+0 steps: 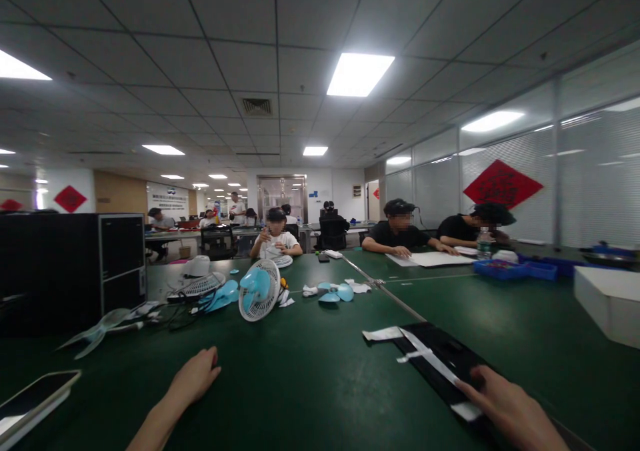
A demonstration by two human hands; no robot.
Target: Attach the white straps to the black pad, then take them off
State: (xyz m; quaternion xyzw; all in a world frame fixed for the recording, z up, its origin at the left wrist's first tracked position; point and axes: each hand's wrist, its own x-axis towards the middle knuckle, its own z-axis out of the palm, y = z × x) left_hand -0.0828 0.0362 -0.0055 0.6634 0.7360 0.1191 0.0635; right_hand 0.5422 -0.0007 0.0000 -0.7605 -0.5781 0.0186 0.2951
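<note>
A black panel (453, 357) with white strips (431, 356) lies on the table (300, 384).

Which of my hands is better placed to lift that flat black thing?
Probably your right hand: it's at the near end of the flat black thing. Your left hand is curled and apart from it, over the green table.

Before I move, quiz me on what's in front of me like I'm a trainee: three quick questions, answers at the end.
1. Which hand is at the black panel, left or right?
2. True or false: the phone lies to the left of the left hand.
3. Fill in: the blades at the tilted white guard are light ___.

Key: 1. The right hand. 2. True. 3. Blue.
</note>
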